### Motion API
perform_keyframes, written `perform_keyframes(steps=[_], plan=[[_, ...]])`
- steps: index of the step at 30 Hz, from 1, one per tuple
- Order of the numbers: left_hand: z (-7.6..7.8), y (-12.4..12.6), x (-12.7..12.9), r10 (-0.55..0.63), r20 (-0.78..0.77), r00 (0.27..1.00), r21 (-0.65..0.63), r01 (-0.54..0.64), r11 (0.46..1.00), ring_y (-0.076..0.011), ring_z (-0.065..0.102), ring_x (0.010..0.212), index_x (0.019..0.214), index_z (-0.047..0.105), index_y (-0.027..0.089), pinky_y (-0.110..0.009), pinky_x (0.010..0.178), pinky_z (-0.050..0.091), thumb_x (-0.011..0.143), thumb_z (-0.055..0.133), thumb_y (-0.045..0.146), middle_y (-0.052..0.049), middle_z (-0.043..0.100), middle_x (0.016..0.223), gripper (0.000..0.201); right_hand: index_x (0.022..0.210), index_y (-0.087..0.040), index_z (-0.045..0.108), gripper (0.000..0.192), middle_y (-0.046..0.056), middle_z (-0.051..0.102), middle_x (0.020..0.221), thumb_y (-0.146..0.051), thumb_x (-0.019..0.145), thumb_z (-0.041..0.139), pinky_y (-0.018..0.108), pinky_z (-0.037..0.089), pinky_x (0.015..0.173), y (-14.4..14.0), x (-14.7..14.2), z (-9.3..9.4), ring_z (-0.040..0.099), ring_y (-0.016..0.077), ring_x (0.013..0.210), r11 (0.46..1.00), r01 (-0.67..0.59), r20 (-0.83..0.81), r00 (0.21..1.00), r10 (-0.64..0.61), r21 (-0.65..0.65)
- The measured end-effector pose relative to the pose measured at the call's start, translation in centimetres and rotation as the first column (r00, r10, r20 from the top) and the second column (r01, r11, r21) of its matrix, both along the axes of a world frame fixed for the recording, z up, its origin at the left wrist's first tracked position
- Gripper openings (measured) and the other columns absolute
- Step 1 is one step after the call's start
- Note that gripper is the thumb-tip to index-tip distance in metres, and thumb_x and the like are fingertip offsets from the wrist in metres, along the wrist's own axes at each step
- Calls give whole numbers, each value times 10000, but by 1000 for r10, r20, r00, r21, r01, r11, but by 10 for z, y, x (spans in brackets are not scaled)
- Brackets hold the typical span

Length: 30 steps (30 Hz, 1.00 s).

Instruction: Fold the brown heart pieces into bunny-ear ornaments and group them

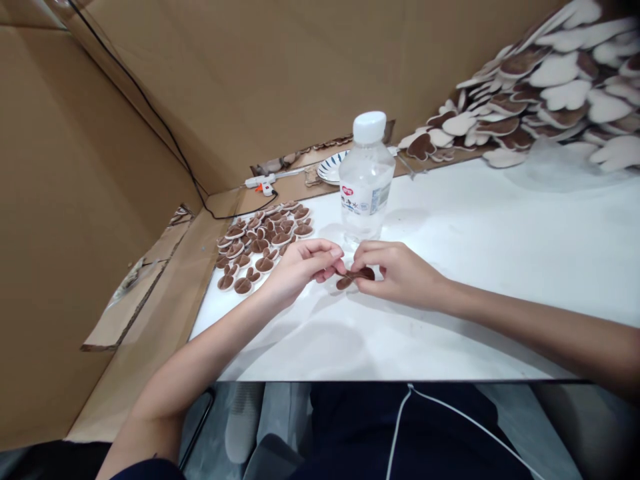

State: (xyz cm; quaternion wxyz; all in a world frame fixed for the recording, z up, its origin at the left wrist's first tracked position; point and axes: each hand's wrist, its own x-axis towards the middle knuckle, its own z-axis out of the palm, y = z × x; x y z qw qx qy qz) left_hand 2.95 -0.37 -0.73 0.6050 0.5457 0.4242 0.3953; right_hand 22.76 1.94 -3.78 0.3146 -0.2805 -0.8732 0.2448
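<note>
Both of my hands meet at the middle of the white table (450,267), just in front of a water bottle (366,177). Between them is a small brown felt piece (354,277), shaped like two joined lobes. My left hand (300,267) pinches its left end with thumb and fingertips. My right hand (400,273) grips its right side, fingers curled over it. The piece lies low against the table surface.
Several small brown-and-white pieces (260,243) are laid out on the table's left part. A big heap of larger such pieces (540,93) fills the back right. A glue gun (263,181) with its black cord and a patterned plate (333,168) lie behind. Cardboard walls enclose the left and back.
</note>
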Motion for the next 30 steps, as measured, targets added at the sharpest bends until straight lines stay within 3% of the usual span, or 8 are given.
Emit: perform_keyframes(steps=[6,13,20,26,30], plan=[[6,-23,3,28,-117,993,52,-22,998,-42,448,470,783,646,119,-162,448,317,796,668,307,24,554,534,189,747,-151,679,87,15,613,752,-132,714,601,242,391,582,5,-2,1,547,127,667,998,65,-12,998,-65,9],[-7,-34,8,85,-240,967,101,-62,993,-52,429,484,771,630,111,-179,479,328,788,661,326,25,520,533,218,762,-152,691,103,18,626,793,-146,731,593,253,402,595,8,-10,7,558,129,668,976,178,-61,983,-171,129],[-15,-35,4,-21,-215,976,84,40,996,-62,413,496,773,613,114,-188,479,337,804,640,346,29,484,546,235,780,-144,692,117,32,638,814,-165,767,577,259,416,606,13,-8,8,581,145,690,944,206,-35,978,-204,256],[-11,-36,6,-104,-218,970,48,117,992,-65,417,491,768,608,115,-191,470,323,790,653,362,25,492,550,252,798,-170,717,137,34,654,836,-163,756,587,270,421,641,47,11,9,603,159,707,929,282,-22,958,-285,241],[-9,-36,9,-105,-208,972,37,116,993,-67,407,496,755,599,122,-191,472,319,783,657,379,28,481,553,265,795,-164,707,126,46,651,836,-162,741,594,269,420,654,56,19,10,599,167,729,956,177,25,982,-188,232]])
